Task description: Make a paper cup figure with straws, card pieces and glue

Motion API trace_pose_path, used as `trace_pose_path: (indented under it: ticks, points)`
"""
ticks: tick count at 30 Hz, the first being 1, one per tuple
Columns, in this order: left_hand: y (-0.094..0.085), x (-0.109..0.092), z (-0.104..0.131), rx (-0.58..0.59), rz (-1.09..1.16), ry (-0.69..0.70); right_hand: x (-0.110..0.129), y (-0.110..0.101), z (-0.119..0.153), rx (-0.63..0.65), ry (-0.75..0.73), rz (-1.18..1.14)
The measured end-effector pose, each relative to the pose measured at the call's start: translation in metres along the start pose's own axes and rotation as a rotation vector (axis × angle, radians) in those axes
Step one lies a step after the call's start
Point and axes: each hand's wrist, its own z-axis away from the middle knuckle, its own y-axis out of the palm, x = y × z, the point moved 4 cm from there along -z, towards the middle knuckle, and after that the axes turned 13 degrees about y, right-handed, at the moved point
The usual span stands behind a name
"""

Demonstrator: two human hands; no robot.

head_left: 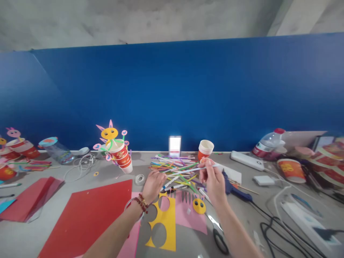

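Note:
My right hand (211, 176) is closed, with thumb and fingers pinching a long pale pipe cleaner (186, 171) that sticks out to the left. My left hand (153, 184), wearing a beaded bracelet, is over the near left side of a pile of coloured pipe cleaners (172, 162). Its fingers are curled together and the tips are hidden, so what they hold is unclear. Just behind my right hand are stacked paper cups (206, 147). Below the hands lie a yellow sheet with round holes (169, 231), a pink sheet (192, 220) and a yellow animal face cutout (199, 206).
Scissors (220, 240) lie near my right forearm, beside a blue glue gun (236, 190) with a black cord. A decorated cup figure (119, 154) stands left, behind red paper (91, 215). A tape roll (139, 179) sits by my left hand. A bottle (268, 143) and power strip (306, 224) are right.

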Motion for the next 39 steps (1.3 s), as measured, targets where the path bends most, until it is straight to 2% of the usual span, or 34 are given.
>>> trace_pose_path:
  ticks: [3,5,7,10,12,14,17,20,22,24,26,27,30,33,39]
  points:
    - [-0.009,0.009,0.000,-0.015,-0.003,-0.034,0.024,-0.024,0.005,-0.133,-0.145,-0.033]
    - [-0.019,0.011,0.002,-0.047,-0.008,-0.075,0.027,-0.035,0.012,-0.179,-0.151,-0.060]
    - [-0.033,0.006,0.005,-0.095,-0.015,-0.115,0.018,-0.038,0.021,-0.147,-0.077,-0.070]
    - [-0.049,-0.021,0.013,-0.108,-0.008,-0.064,-0.015,-0.028,0.041,-0.018,0.105,-0.073]
    - [-0.048,-0.047,0.018,0.032,0.017,0.090,-0.042,-0.016,0.057,0.060,0.234,-0.094]
    - [-0.042,-0.064,0.026,0.172,0.061,0.148,-0.062,-0.006,0.071,0.117,0.307,-0.149]
    - [-0.035,-0.068,0.041,0.241,0.052,0.066,-0.077,-0.005,0.081,0.114,0.354,-0.220]
    - [-0.034,-0.063,0.054,0.258,0.081,-0.028,-0.079,-0.013,0.078,0.080,0.349,-0.195]
    - [-0.033,-0.063,0.059,0.296,0.153,-0.055,-0.077,-0.015,0.071,0.115,0.335,-0.039]
    - [-0.033,-0.064,0.060,0.316,0.201,-0.085,-0.073,-0.012,0.061,0.177,0.266,0.327]
    - [-0.034,-0.061,0.059,0.282,0.187,-0.145,-0.070,-0.006,0.046,0.205,0.147,0.779]
    - [-0.036,-0.059,0.058,0.258,0.158,-0.191,-0.069,-0.004,0.037,0.200,0.110,0.927]
    - [-0.041,-0.050,0.059,0.208,0.063,-0.293,-0.070,0.002,0.009,0.220,0.068,1.212]
    - [-0.044,-0.050,0.063,0.210,0.061,-0.286,-0.079,0.008,-0.011,0.282,0.078,1.483]
    - [-0.039,-0.055,0.072,0.223,0.129,-0.304,-0.090,0.021,-0.025,0.394,0.091,1.816]
